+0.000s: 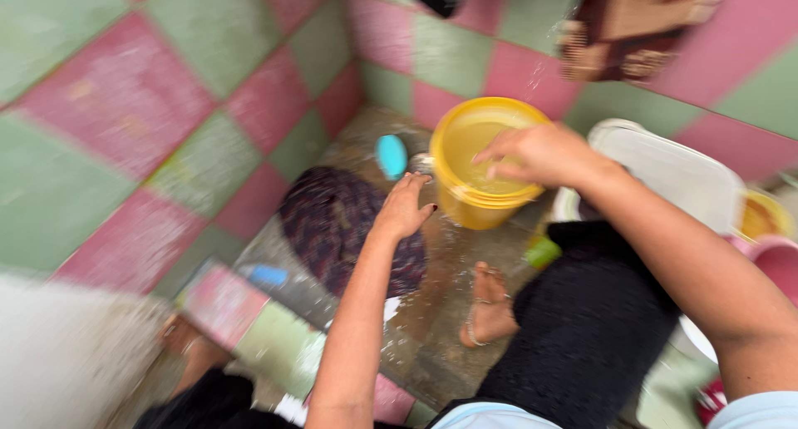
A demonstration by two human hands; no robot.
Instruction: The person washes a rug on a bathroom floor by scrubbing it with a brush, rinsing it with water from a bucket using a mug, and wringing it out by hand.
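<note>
My right hand [536,155] reaches over the rim of a yellow bucket [482,204] holding water, fingers curled down towards the water; whether it holds anything I cannot tell. My left hand [403,206] hovers open, fingers spread, just left of the bucket and above a dark purple wet cloth [337,225] lying on the wet stone floor [440,304]. A small blue oval object [391,155] lies behind the cloth. My bare foot [489,304] with an anklet rests on the floor.
Pink and green tiled walls [166,105] close in at left and back. A white lidded tub [673,171] and a pink bucket [777,263] stand right. A patterned cloth [636,22] hangs above. A low tiled step [241,313] edges the floor.
</note>
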